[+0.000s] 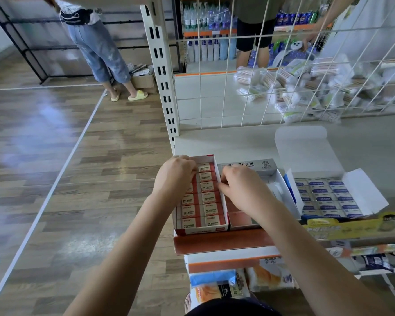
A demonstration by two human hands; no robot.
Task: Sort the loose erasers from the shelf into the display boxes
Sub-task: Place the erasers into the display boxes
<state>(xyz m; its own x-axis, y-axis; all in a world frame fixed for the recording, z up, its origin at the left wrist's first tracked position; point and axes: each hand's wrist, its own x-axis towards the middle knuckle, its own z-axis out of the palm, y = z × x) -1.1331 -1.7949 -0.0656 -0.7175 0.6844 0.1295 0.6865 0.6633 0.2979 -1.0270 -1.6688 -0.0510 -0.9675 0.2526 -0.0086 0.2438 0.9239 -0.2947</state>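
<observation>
Both arms reach forward; left hand (175, 176) and right hand (242, 190), fingers curled together, press on the red eraser box (202, 228); grip unclear

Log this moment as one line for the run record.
left hand: on red eraser box, far end | right hand: at its right wall | blue eraser box: open, untouched | grasp: unclear

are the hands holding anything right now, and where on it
Cannot be told. Both hands, left and right, rest with fingertips on the red-and-white 2B erasers in the red cardboard display box; no lifted eraser shows.
</observation>
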